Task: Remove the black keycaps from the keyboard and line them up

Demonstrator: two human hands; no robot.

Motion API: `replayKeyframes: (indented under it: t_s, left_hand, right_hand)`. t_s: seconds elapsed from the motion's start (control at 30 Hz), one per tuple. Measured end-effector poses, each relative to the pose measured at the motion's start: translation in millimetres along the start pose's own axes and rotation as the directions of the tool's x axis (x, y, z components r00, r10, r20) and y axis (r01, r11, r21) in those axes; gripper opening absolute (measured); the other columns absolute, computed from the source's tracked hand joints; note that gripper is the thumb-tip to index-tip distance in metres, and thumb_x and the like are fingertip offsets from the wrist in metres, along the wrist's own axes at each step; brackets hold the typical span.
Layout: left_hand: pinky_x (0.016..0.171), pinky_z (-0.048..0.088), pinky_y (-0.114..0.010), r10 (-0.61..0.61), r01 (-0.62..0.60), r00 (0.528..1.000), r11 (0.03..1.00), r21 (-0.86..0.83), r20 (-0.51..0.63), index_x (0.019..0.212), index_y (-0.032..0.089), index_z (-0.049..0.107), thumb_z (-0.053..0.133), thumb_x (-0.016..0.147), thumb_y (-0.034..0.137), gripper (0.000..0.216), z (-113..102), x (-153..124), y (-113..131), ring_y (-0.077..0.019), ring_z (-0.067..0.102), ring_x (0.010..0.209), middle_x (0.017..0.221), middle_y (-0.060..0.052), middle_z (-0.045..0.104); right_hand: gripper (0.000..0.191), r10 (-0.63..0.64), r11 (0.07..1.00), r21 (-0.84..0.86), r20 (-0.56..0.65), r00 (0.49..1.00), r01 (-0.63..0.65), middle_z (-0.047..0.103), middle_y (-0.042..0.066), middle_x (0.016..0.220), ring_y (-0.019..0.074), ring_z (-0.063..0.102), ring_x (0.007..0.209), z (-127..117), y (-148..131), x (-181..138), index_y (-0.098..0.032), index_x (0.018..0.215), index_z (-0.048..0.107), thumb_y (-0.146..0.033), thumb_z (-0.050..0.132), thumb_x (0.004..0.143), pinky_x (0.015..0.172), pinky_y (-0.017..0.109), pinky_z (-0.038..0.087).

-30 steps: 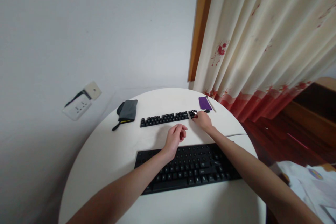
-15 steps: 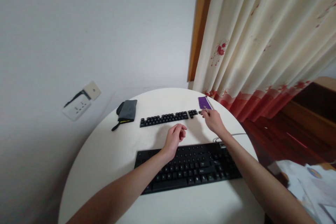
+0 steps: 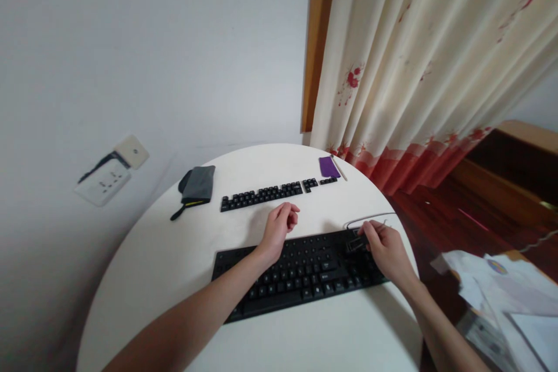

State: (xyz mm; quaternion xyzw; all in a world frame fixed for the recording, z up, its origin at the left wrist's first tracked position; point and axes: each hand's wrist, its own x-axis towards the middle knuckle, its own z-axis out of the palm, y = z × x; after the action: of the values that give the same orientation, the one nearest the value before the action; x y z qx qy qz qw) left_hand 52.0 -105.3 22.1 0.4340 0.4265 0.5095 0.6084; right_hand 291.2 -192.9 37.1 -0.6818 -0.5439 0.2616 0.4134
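"On the round white table (image 3: pixel 148 273), as the head view shows, what is recorded?"

"A black keyboard (image 3: pixel 300 279), lying flat along the near side. Beyond it, well apart, black keycaps (image 3: pixel 265 196) in rows: one long group and two shorter groups to its right."

"State of the left hand (image 3: pixel 279 228)?"

"Fingers curled inward, raised between keycaps and keyboard, the forearm crossing over the keyboard. Whether they grip anything, I cannot tell."

"And the right hand (image 3: pixel 384 247)?"

"At the keyboard's far right part. Thumb and fingers narrow, holding a thin tool (image 3: pixel 386 222) whose slender end projects above the knuckles; its form is too small to establish. A dark shape at the fingertips is not distinct from the keyboard behind."

"Other articles?"

"A cable (image 3: pixel 369 217) at the keyboard's far edge, right side. A purple pouch (image 3: pixel 328 167) near the shortest keycap group, with a pale stick (image 3: pixel 340 168) just beside it. A grey pouch (image 3: pixel 198 183) to the left of the keycaps."

"Surroundings?"

"A wall socket (image 3: pixel 103 182) at left; a floral curtain (image 3: pixel 383 87) at right, papers (image 3: pixel 510 290) below."
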Motion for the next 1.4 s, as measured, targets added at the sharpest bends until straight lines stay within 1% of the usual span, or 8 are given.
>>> replayKeyframes:
  t_s: [0.17,0.43,0.6,0.7,0.9,1.23,1.33,1.4]
  left_hand:
    - [0.046,0.025,-0.021,0.010,-0.010,1.000,1.000,0.010,0.003,0.077,0.015,0.061,0.056,0.084,0.045,0.031,0,-1,-1,-0.0077,0.038,0.050,0.058,0.003,0.049]
    - [0.046,0.024,-0.021,0.007,-0.007,1.000,1.000,0.010,-0.007,0.076,0.015,0.061,0.056,0.083,0.044,0.031,2,-2,3,-0.0078,0.038,0.050,0.057,0.003,0.048]
    - [0.046,0.025,-0.021,0.010,-0.010,1.000,1.000,0.008,-0.005,0.075,0.015,0.061,0.058,0.082,0.047,0.033,2,-2,2,-0.0078,0.039,0.050,0.057,0.002,0.049]
    - [0.046,0.025,-0.021,0.009,-0.009,1.000,1.000,0.009,-0.007,0.076,0.015,0.061,0.058,0.081,0.048,0.034,1,-1,1,-0.0079,0.039,0.050,0.057,0.002,0.049]
    - [0.046,0.025,-0.020,0.001,-0.001,1.000,1.000,0.008,-0.003,0.076,0.014,0.062,0.057,0.082,0.046,0.032,1,-2,1,-0.0080,0.039,0.050,0.057,0.003,0.048]
    - [0.046,0.027,-0.020,0.004,-0.004,1.000,1.000,-0.020,0.018,0.077,0.014,0.062,0.058,0.085,0.044,0.031,1,-1,0,-0.0074,0.040,0.050,0.058,0.002,0.049]
    - [0.049,0.033,-0.021,0.014,-0.011,0.993,0.999,-0.031,0.120,0.081,0.014,0.064,0.063,0.084,0.041,0.028,3,-4,-1,-0.0081,0.046,0.055,0.067,-0.001,0.057]
    - [0.059,0.041,-0.023,0.006,0.002,0.973,0.999,-0.035,0.232,0.091,0.013,0.067,0.066,0.084,0.039,0.026,4,-7,0,-0.0105,0.054,0.066,0.084,-0.006,0.065]
  right_hand:
    - [0.044,-0.029,0.998,-0.056,-0.009,1.000,0.028,0.051,-0.001,0.050,0.0168,0.050,0.048,4,8,-7,-0.017,0.077,0.064,-0.052,0.041,0.093,0.048,0.027,0.034]
    - [0.038,-0.083,0.983,-0.156,0.085,0.993,0.095,0.056,0.000,0.054,0.0183,0.055,0.053,10,5,-7,-0.020,0.079,0.062,-0.044,0.039,0.096,0.054,0.027,0.037]
    - [0.036,-0.199,0.885,-0.390,0.180,0.963,0.255,0.068,0.006,0.070,0.0217,0.064,0.064,19,1,-13,-0.020,0.079,0.060,-0.038,0.035,0.098,0.061,0.029,0.038]
    - [0.033,-0.186,0.841,-0.477,0.187,0.965,0.255,0.068,0.007,0.069,0.0224,0.065,0.062,22,1,-15,-0.020,0.085,0.062,-0.037,0.037,0.097,0.059,0.029,0.038]
    - [0.037,-0.113,0.969,-0.210,0.078,0.991,0.127,0.063,0.003,0.059,0.0194,0.060,0.057,19,11,-11,-0.019,0.079,0.060,-0.042,0.037,0.098,0.060,0.028,0.041]
    - [0.042,0.017,0.998,0.063,0.003,1.000,-0.018,0.058,0.000,0.050,0.0145,0.049,0.041,22,17,-3,-0.018,0.074,0.060,-0.052,0.043,0.094,0.045,0.026,0.036]
    - [0.040,-0.008,0.981,0.195,-0.015,1.000,0.010,0.058,-0.001,0.052,0.0120,0.045,0.039,27,-1,-2,-0.018,0.076,0.060,-0.052,0.047,0.093,0.041,0.024,0.034]
    - [0.037,-0.049,0.961,0.272,-0.013,0.999,0.050,0.060,-0.001,0.054,0.0106,0.045,0.039,32,-18,0,-0.018,0.078,0.060,-0.049,0.049,0.093,0.041,0.022,0.034]
